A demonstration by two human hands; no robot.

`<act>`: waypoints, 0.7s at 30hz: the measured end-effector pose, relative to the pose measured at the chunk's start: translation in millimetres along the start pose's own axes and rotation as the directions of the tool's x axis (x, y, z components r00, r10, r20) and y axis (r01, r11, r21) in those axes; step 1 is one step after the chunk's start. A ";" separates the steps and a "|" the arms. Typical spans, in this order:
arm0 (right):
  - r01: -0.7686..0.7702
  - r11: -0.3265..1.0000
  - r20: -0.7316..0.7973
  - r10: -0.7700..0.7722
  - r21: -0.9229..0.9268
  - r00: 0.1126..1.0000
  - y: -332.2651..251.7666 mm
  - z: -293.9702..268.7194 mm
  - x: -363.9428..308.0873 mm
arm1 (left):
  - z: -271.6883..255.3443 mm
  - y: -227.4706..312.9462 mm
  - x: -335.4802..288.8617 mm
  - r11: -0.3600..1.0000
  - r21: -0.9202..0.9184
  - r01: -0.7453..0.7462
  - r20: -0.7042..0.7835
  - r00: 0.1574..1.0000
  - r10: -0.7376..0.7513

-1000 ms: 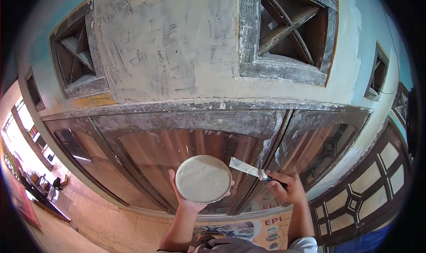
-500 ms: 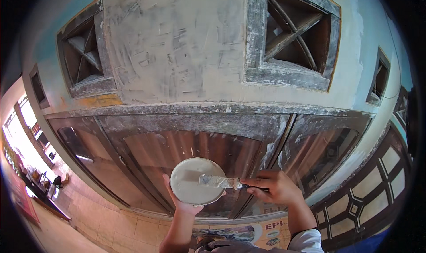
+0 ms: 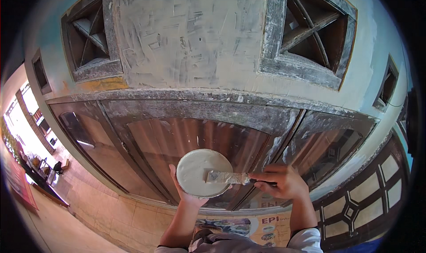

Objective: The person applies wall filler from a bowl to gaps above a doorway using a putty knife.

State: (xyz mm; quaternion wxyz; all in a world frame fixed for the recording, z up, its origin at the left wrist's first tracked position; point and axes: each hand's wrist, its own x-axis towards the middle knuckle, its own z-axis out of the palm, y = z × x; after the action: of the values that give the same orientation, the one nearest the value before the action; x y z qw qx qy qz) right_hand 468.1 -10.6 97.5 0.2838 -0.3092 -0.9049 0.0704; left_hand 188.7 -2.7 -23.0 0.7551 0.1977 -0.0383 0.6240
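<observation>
My left hand (image 3: pixel 188 193) cups a round tub (image 3: pixel 188 164) of smooth whitish filler from below, its thumb up along the left rim and fingertips showing at the right side. In my right hand (image 3: pixel 284 182) is a putty knife (image 3: pixel 226 177), gripped by its dark handle. Its blade is coated with filler and lies over the paste, tip near the middle of the tub. Whether the tip touches the surface or dips in is hard to tell. Filler is smeared along the blade up to the handle.
Ahead stands a wall (image 3: pixel 186 35) with patchy grey-white filler strokes. Two worn wooden vent frames (image 3: pixel 306 71) with crossed bars flank it. Below are dark-framed glass panes (image 3: pixel 199 137). A printed banner (image 3: pixel 270 228) lies on the tiled floor (image 3: pixel 128 217), and a panelled door (image 3: pixel 359 208) is at right.
The whole view has tilted and shifted, so the wall sits higher. The tub and both hands appear slightly up and right. The blade has moved a little lower across the tub.
</observation>
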 end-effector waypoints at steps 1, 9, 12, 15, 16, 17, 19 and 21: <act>-0.002 1.000 -0.034 0.003 0.027 0.999 1.2 -0.6 -1.5 | 2.2 -1.5 -1.4 0.999 -0.043 0.015 -0.019 1.000 -0.016; 0.027 1.000 -0.054 -0.027 -0.009 0.998 4.8 -0.4 -6.0 | -11.4 -9.0 8.6 1.000 -0.009 -0.006 -0.130 0.991 0.005; 0.024 1.000 -0.058 -0.024 0.002 0.998 8.7 -4.0 -12.3 | -7.8 -12.3 9.2 0.999 0.046 -0.007 -0.128 0.992 0.013; 0.019 1.000 -0.043 -0.019 -0.007 0.999 7.0 -6.4 -11.1 | -17.4 -13.8 14.4 0.999 0.052 -0.011 -0.096 0.995 0.016; 0.033 0.998 -0.008 -0.033 -0.063 0.999 3.4 -7.4 -10.5 | -22.1 -13.8 13.6 0.999 0.033 -0.027 -0.132 0.991 0.031; 0.034 0.997 -0.012 -0.035 -0.063 0.999 5.0 -10.4 -11.4 | -17.4 -13.4 13.6 0.999 0.036 -0.027 -0.130 0.991 0.031; 0.016 0.998 -0.049 -0.013 0.059 0.999 11.3 -18.1 -16.2 | -4.3 -13.4 11.7 0.999 0.041 0.028 0.017 0.999 -0.028; 0.010 0.990 -0.103 0.005 0.138 0.995 15.5 -18.1 -21.3 | 1.3 -16.7 12.6 0.999 0.010 0.036 0.018 0.999 -0.036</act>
State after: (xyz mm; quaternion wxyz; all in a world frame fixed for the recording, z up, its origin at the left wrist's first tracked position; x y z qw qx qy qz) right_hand 500.1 -11.8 97.8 0.3511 -0.2909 -0.8823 0.1167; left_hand 207.6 6.2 -22.2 0.7649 0.2075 -0.0386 0.6085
